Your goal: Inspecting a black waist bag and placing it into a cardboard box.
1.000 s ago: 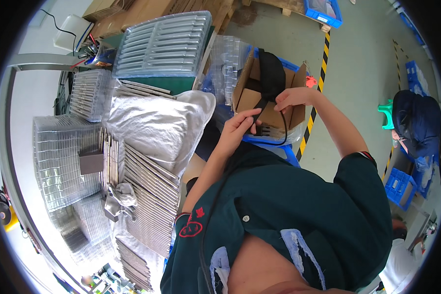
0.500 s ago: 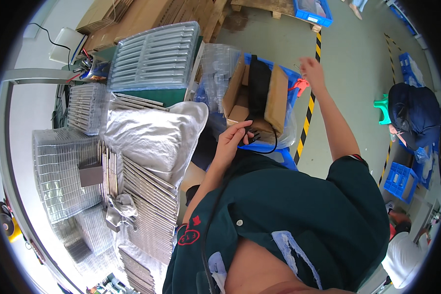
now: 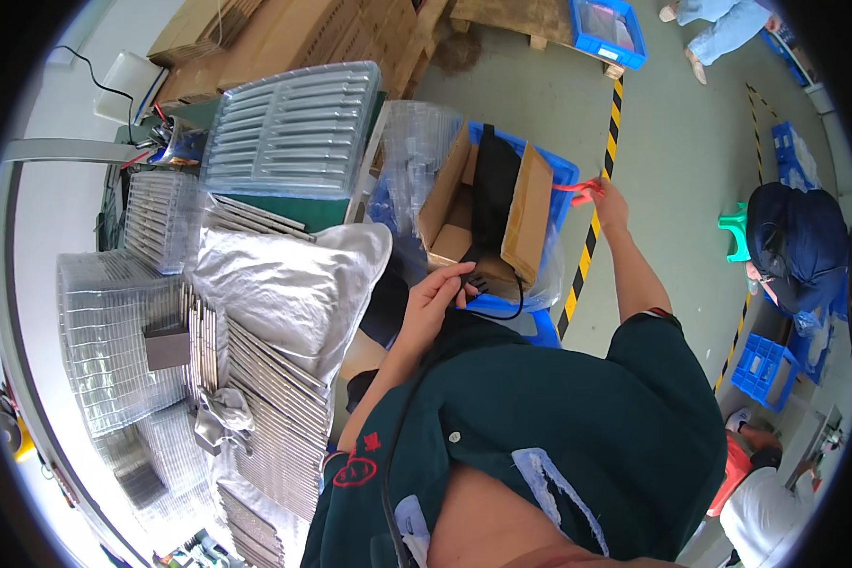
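My left hand (image 3: 434,295) is closed at the near side of an open cardboard box (image 3: 528,213), its fingers on a black cable (image 3: 497,315). Small black pieces, too small to make out, stick out by its fingertips. The cable loops round to the box's near right corner. Inside the box stands a long black pouch-like thing (image 3: 494,185). To the right of the box my right hand (image 3: 612,206) is closed on a red looped thing (image 3: 577,191), whose kind I cannot tell. The box sits in a blue crate (image 3: 564,170) lined with clear plastic.
At left, a table bears metal rods (image 3: 279,417), a silvery grey cloth (image 3: 284,279), clear trays (image 3: 293,133) and wire-grid-like clear stacks (image 3: 114,331). Yellow-black tape (image 3: 592,237) crosses the floor. A person in dark clothes (image 3: 800,241) bends by a green stool (image 3: 735,232) at right.
My right hand has come down and nearer, and now holds the red looped thing. My left hand stays at the cable. Someone in light trousers has come further into view at the far right.
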{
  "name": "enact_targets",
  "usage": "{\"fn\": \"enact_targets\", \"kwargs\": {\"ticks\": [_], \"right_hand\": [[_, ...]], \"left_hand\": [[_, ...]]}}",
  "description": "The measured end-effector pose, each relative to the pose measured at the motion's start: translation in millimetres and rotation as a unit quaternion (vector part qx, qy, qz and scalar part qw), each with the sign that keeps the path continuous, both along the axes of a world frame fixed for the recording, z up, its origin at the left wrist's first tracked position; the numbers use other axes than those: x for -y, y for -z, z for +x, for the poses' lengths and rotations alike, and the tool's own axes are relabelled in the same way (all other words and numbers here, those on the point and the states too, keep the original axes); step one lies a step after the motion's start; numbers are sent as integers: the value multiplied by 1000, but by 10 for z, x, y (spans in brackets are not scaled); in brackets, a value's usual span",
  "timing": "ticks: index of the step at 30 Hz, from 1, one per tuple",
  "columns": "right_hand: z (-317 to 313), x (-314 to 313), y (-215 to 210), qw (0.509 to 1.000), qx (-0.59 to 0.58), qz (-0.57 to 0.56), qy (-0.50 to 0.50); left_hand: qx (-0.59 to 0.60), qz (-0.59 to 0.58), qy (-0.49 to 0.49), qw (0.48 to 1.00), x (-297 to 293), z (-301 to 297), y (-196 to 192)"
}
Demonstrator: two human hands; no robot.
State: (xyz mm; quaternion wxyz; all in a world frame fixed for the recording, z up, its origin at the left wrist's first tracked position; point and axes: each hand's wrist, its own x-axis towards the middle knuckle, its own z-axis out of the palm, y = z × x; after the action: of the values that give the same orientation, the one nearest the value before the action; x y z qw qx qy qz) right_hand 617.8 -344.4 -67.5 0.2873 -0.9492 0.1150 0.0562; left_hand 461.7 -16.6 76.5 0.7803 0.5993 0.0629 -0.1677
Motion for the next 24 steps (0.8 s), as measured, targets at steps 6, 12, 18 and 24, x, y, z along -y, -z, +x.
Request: {"fn": "enact_targets", "kwargs": {"ticks": [6,12,18,24], "right_hand": [[96,89,188,1000,-12,-4,-4],[79,80,262,999,16,-36,31],[-44,-612,-342,921,31,383,66],[187,-1378,-528,945,63,108,-303]], "left_hand": [[13,-16,-3,1000,2,34,-7],[25,-34,7,999,2,11,0],[29,-42,4,999,8,4,63],[36,-53,12,998,45,40,2]]}}
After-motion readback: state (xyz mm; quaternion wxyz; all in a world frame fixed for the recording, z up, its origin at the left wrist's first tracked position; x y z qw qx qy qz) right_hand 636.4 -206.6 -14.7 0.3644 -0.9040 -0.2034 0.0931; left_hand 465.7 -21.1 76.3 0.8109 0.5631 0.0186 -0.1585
